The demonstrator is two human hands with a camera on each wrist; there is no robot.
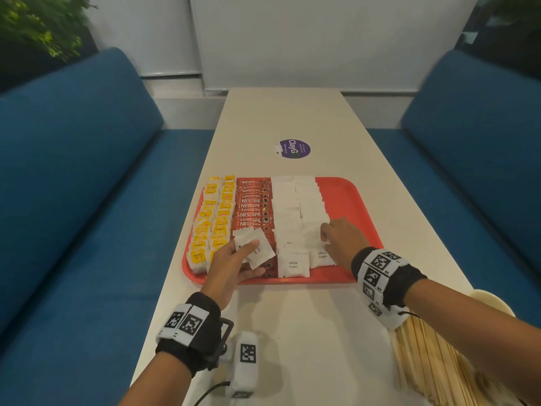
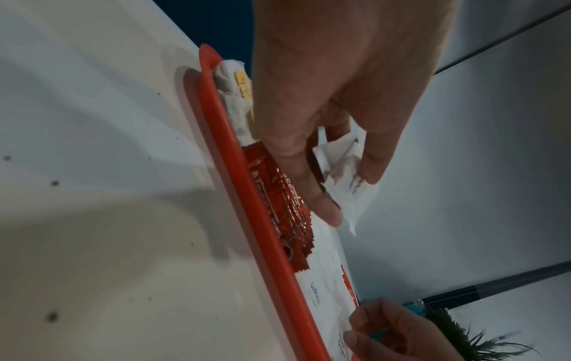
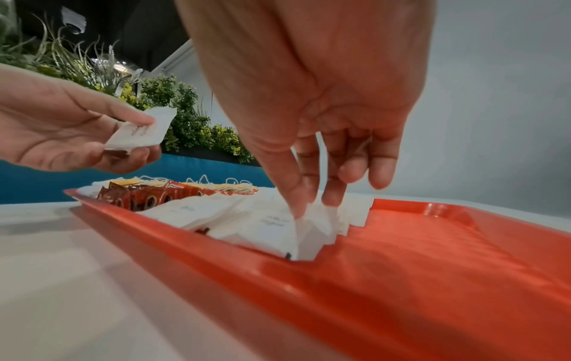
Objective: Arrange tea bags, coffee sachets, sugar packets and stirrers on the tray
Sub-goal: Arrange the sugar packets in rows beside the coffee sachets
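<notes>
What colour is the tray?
The tray is red-orange, clearest in the right wrist view.

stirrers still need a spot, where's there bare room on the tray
The free strip is the tray floor between the right sugar packets column and the right rim. Tea bags, coffee sachets and sugar fill the rest. Both hands crowd the near edge; the right hand overhangs the strip's near end.

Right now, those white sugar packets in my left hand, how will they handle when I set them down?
The sugar packets look thin, so probably light and floppy. The left hand holds several fanned, so they may slide apart. Flat, they shouldn't roll.
</notes>
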